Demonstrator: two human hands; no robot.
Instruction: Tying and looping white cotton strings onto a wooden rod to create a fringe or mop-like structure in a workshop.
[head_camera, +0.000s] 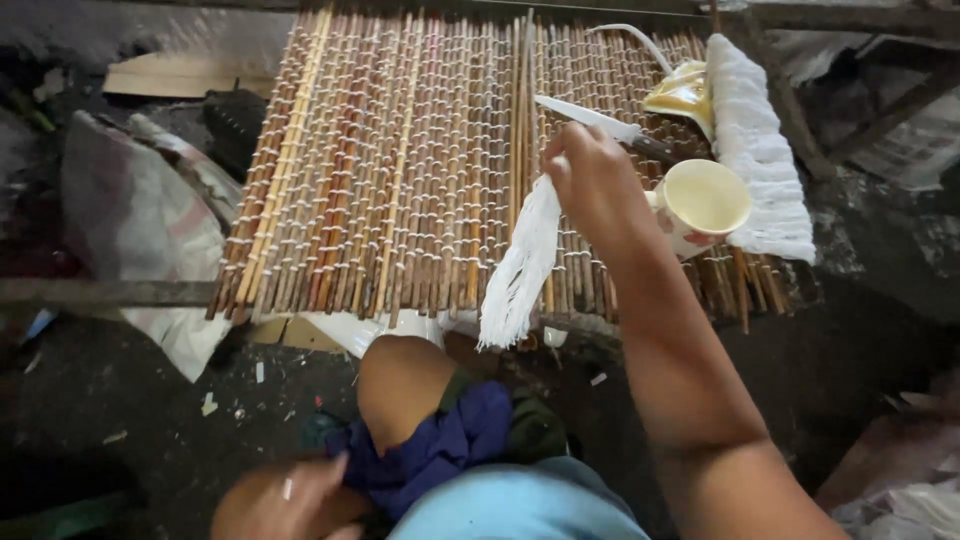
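My right hand (590, 180) is raised over a mat of thin brown sticks (400, 170) bound with white string. It grips a bundle of white threads (520, 265) that hangs down over the mat's near edge. Just past the hand a knife with a pale blade (585, 117) lies on the mat. A cream cup (700, 200) stands right of the hand. My left hand (290, 495) rests low at the bottom, beside dark blue cloth (440, 450) on my knee, fingers loosely apart and holding nothing.
A thick roll of white threads (760, 150) lies along the mat's right side, with a yellow object (685, 90) beside it. A pale sack (150, 220) sits left of the mat. Dark littered ground lies below, and a wooden frame (880, 110) stands at the right.
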